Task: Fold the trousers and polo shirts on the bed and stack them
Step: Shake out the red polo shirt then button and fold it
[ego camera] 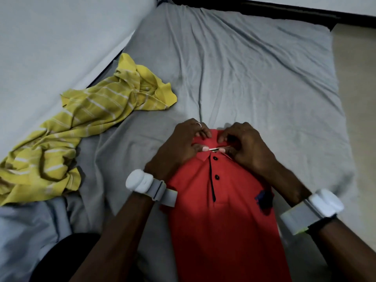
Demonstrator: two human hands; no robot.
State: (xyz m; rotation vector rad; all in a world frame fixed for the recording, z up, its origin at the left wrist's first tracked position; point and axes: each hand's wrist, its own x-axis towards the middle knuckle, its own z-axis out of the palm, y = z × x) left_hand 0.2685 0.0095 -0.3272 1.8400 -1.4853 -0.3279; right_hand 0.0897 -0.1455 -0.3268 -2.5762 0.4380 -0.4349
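A red polo shirt [221,216] lies lengthwise on the grey bed sheet [264,78], its sides folded in, dark buttons facing up and collar away from me. My left hand [179,147] pinches the collar on its left side. My right hand [246,147] pinches the collar on its right side, and the fingertips of both hands meet above the top button. A crumpled yellow striped polo shirt [81,123] lies unfolded on the bed to the left, apart from my hands. No trousers are plainly visible.
A pale wall [50,47] runs along the bed's left side. The bed's right edge [341,102] borders a light floor [358,78]. A dark rounded shape [67,259] and rumpled grey fabric [26,231] sit at the lower left.
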